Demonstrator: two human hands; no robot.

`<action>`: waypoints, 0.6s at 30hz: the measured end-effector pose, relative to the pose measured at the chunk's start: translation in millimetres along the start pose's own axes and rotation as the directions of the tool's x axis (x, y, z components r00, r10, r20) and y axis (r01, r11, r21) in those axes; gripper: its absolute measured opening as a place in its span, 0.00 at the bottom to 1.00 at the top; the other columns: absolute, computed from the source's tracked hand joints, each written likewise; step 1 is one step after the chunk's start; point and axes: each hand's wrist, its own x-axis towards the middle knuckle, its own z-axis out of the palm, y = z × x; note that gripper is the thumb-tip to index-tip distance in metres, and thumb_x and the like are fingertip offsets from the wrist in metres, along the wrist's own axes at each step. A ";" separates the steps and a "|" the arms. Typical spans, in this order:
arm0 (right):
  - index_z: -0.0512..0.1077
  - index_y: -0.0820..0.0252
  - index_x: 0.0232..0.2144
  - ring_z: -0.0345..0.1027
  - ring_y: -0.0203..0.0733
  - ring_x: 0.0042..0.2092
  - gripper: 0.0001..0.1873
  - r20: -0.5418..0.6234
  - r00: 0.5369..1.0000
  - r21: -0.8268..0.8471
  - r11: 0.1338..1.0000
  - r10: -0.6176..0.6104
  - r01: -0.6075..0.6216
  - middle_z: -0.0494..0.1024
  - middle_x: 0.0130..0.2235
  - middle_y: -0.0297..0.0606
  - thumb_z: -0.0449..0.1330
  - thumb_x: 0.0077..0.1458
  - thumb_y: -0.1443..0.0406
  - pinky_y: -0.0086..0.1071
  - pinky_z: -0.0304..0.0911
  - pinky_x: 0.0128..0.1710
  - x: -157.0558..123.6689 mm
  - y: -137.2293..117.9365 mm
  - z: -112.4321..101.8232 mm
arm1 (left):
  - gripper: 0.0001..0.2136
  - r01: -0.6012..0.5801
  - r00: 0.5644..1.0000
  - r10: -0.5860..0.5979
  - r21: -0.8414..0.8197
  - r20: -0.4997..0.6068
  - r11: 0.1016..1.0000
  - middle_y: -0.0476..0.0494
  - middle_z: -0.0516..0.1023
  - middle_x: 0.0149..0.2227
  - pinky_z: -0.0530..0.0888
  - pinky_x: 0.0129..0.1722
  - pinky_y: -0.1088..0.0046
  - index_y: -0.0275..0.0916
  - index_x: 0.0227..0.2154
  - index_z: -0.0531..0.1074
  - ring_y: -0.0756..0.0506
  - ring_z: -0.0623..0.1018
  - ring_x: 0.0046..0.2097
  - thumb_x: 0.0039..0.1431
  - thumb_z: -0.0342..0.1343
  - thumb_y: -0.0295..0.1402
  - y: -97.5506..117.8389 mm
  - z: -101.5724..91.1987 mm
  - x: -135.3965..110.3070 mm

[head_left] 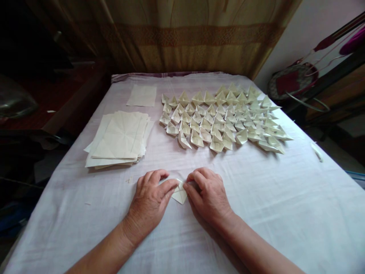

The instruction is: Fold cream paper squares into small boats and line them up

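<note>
A small piece of folded paper lies on the white cloth, its pointed corner toward me. At its left side, my left hand is closed, with the thumb pressed on the paper's edge. My right hand pinches the opposite edge between thumb and curled fingers. Both hands partly cover the paper, so its far side is mostly hidden. Beyond them, several rows of folded paper boats stand close together. A stack of creased paper sheets sits to the left.
A single square sheet lies behind the stack. The cloth-covered table ends at a curtain. A dark red side table stands on the left; a bag rests at the right. A small white scrap lies near the right edge.
</note>
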 end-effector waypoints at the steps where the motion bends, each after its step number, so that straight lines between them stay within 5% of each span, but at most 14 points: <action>1: 0.73 0.57 0.30 0.67 0.43 0.39 0.02 -0.001 1.000 0.019 1.000 0.002 -0.002 0.75 0.34 0.35 0.62 0.56 0.66 0.36 0.51 0.39 0.0 0.9 0.2 | 0.10 0.003 1.000 -0.003 -0.002 0.001 1.000 0.46 0.72 0.46 0.67 0.45 0.61 0.50 0.43 0.76 0.41 0.71 0.47 0.62 0.58 0.28 -0.2 0.2 0.0; 13: 0.75 0.57 0.28 0.68 0.41 0.38 0.03 -0.022 0.999 0.027 0.999 -0.026 0.027 0.76 0.32 0.34 0.63 0.55 0.68 0.34 0.54 0.39 2.3 5.8 4.2 | 0.04 0.028 0.997 -0.031 0.037 0.072 0.999 0.47 0.75 0.43 0.66 0.45 0.63 0.47 0.36 0.79 0.42 0.72 0.46 0.61 0.59 0.33 7.7 -6.9 16.9; 18: 0.73 0.58 0.26 0.68 0.39 0.35 0.07 -0.116 0.993 0.220 0.975 -0.011 0.036 0.75 0.30 0.34 0.59 0.56 0.68 0.32 0.59 0.38 1.8 12.8 4.8 | 0.03 0.004 0.983 -0.021 0.090 0.183 0.996 0.46 0.77 0.40 0.67 0.46 0.62 0.42 0.35 0.76 0.41 0.74 0.46 0.59 0.61 0.33 12.0 -13.1 38.1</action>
